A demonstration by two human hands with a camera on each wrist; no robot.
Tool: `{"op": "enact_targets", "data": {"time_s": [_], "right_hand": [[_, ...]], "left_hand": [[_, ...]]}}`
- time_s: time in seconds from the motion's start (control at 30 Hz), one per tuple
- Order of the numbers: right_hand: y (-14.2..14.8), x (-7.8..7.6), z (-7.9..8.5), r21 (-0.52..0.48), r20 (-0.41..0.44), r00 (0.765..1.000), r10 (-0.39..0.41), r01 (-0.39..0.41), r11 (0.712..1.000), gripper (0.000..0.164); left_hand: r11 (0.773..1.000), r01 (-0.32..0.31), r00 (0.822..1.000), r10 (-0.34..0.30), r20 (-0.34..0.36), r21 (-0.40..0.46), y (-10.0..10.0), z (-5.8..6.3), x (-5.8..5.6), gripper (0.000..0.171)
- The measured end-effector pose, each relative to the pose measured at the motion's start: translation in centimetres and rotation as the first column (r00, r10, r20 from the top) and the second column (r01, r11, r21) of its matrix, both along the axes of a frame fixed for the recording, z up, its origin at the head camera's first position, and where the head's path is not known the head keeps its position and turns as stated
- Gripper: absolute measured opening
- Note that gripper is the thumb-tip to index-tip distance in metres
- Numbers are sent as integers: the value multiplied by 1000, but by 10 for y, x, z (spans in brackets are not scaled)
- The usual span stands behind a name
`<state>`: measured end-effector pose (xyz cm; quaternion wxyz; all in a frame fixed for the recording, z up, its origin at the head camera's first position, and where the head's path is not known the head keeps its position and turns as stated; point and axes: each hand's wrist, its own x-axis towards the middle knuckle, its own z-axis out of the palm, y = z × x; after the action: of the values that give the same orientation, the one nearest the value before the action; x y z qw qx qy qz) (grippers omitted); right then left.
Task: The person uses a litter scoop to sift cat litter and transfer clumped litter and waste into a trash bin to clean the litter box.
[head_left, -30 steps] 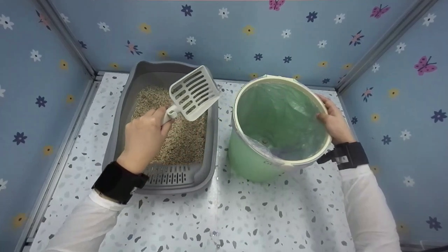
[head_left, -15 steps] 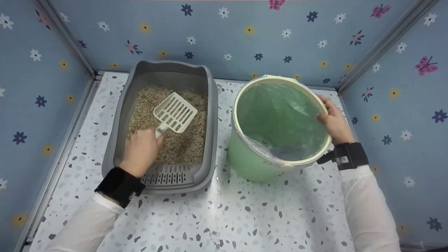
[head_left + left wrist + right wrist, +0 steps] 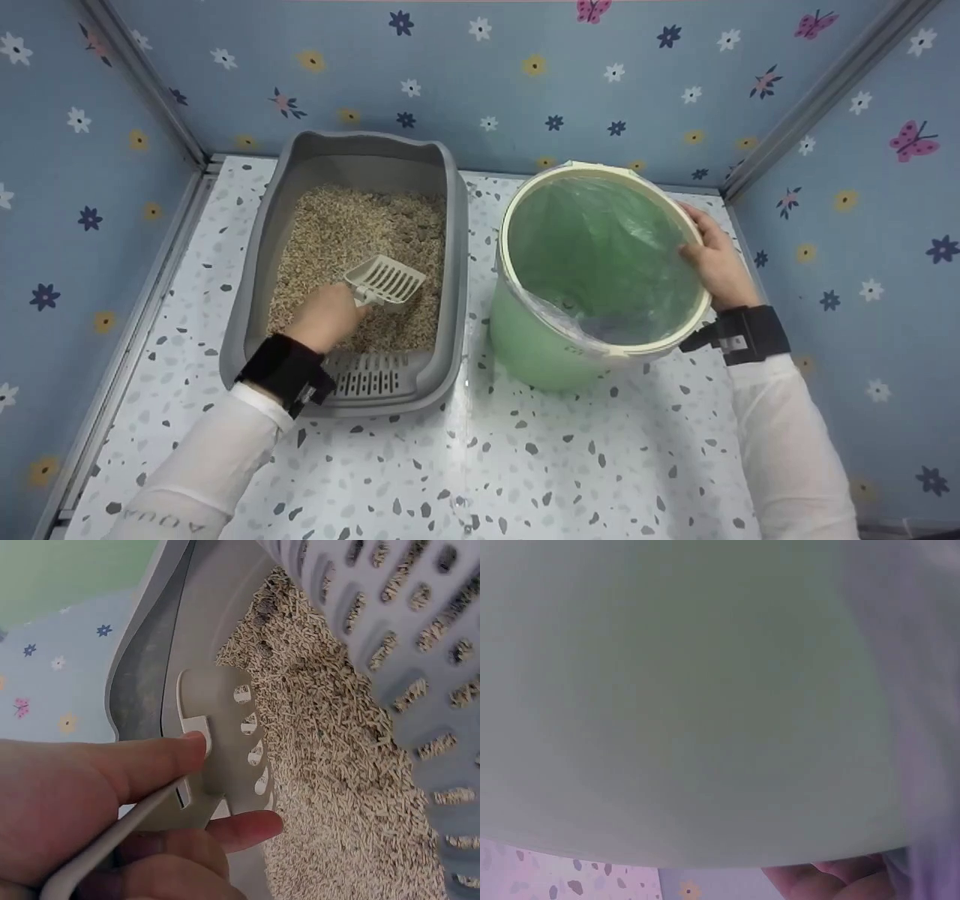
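Observation:
My left hand (image 3: 326,316) grips the handle of a white slotted litter scoop (image 3: 390,281) over the litter box. In the left wrist view the scoop (image 3: 217,701) is tilted, its slotted edge at the tan litter pellets (image 3: 330,742). The grey litter box (image 3: 456,225) holds a bed of pellets (image 3: 322,240), darker and clumped at the back right. My right hand (image 3: 720,266) holds the cream rim of a green bin (image 3: 540,349), thumb over the rim and fingers outside. A clear bag (image 3: 592,225) lines the bin. The bin wall (image 3: 705,705) fills most of the right wrist view.
The litter box and bin stand side by side on a white speckled surface (image 3: 480,450). Blue flowered panels (image 3: 510,90) close in the back and both sides, with metal framing (image 3: 142,82) at the corners. A slotted grey step (image 3: 375,379) forms the box's front.
My left hand has brought the scoop down from above the box's right rim to the litter, then toward the front, tilting it. My right hand stays on the bin rim.

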<state>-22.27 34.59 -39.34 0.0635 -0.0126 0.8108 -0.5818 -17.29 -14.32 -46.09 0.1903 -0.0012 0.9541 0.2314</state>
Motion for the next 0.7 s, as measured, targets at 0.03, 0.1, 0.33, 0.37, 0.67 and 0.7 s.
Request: {"op": "enact_targets", "data": {"time_s": [0.03,0.1,0.33,0.37,0.67,0.7], "right_hand": [[0,0,0,0,-2,1000,1,-1,1000,65],[1,0,-1,-1,-6,1000,2,-2,1000,65],[1,0,-1,4,-12,1000,-5,5,1000,65],[0,-1,-1,7,-11,1000,-4,4,1000,65],[-1,1,0,8,-20,1000,1,-1,1000,66],[-1,1,0,-1,-22,1000,1,-1,1000,66]], "left_hand": [[1000,2,1000,-2,16,7,2,-1,-3,34],[1000,12,999,-12,44,-9,6,-2,-10,35],[998,-18,997,22,79,-54,16,-9,-33,36],[998,-29,996,34,84,-53,17,-10,-36,34],[995,-68,994,74,75,-79,32,-17,-58,26],[994,-75,994,81,80,-76,33,-17,-60,27]]}}
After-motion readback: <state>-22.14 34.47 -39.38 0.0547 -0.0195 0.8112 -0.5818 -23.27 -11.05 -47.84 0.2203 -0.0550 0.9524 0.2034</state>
